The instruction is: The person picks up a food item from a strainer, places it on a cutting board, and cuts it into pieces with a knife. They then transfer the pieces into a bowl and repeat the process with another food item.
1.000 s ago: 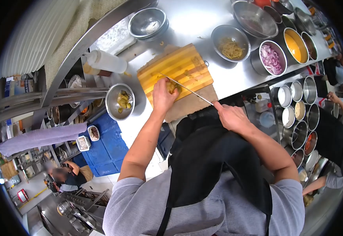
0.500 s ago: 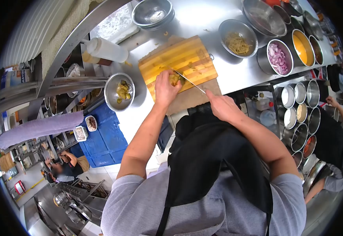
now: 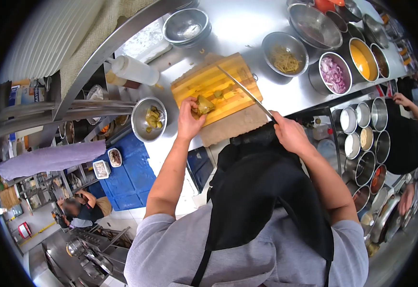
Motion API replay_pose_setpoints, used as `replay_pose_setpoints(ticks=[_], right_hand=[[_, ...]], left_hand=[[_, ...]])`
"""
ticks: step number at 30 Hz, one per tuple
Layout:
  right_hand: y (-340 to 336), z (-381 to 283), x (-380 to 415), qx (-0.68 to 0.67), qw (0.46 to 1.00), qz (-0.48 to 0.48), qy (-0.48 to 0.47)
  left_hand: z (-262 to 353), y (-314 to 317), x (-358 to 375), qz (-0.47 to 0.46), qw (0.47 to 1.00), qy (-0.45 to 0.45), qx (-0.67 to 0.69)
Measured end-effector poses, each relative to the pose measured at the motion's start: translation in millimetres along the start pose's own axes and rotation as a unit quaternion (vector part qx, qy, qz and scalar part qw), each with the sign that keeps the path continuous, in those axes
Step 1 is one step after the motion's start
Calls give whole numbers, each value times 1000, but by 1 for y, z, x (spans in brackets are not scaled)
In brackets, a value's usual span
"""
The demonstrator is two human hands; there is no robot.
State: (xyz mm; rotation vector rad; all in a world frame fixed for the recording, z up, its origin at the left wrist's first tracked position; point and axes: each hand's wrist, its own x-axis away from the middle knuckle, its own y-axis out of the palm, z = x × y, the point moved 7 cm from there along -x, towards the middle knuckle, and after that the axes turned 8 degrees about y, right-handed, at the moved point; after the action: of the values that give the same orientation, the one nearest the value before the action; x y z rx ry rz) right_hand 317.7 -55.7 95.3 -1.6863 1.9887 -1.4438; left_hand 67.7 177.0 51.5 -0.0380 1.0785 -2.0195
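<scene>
My left hand (image 3: 191, 118) is closed around olive-green pickle pieces (image 3: 205, 104) at the left side of the striped wooden cutting board (image 3: 240, 71). A few small cut bits (image 3: 218, 94) lie on the board beside them. In my right hand (image 3: 289, 131), at the board's right edge, is the handle of a long knife (image 3: 245, 90). Its blade slants up and left over the board, apart from the pickle. Brown paper (image 3: 237, 125) shows under the board. Left of the board, a steel bowl (image 3: 136, 118) holds more pickle chunks.
A bowl of thin strips (image 3: 285, 58), a pot of sliced red onion (image 3: 332, 74) and a pot of orange liquid (image 3: 363, 58) stand right. Stacked bowls (image 3: 186, 26) and a squeeze bottle (image 3: 135, 70) are at back left. Co-workers (image 3: 405, 129) are at both sides.
My left hand has drawn left with the pickle pieces. My right hand has moved right and down, lifting the knife away from them; the blade now spans the board's right side.
</scene>
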Motion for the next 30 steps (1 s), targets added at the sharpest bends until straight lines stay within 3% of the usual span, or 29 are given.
replay_pose_setpoints(ticks=[3,9,11,14,17,23,27,30], right_hand=[[0,0,9,8,1000,11,-19],[26,-4,9,47,998,-27,-23],[27,-18,8,54,998,-37,-27],[22,-45,10,67,995,-57,-47],[26,-47,9,91,992,-79,-42],[35,-46,8,109,987,-113,-37],[30,-51,9,113,985,-132,-18],[35,-53,4,115,984,-135,-22]], left_hand=[[5,-3,4,-9,999,-10,33],[20,3,-5,27,997,63,-23],[11,8,-14,-1,998,-29,-52],[23,2,-28,-66,988,-91,-102],[11,9,-18,-71,981,-144,-113],[4,11,-12,-1,992,-86,-92],[3,13,-9,-18,989,-124,-78],[1,13,-7,4,992,-101,-72]])
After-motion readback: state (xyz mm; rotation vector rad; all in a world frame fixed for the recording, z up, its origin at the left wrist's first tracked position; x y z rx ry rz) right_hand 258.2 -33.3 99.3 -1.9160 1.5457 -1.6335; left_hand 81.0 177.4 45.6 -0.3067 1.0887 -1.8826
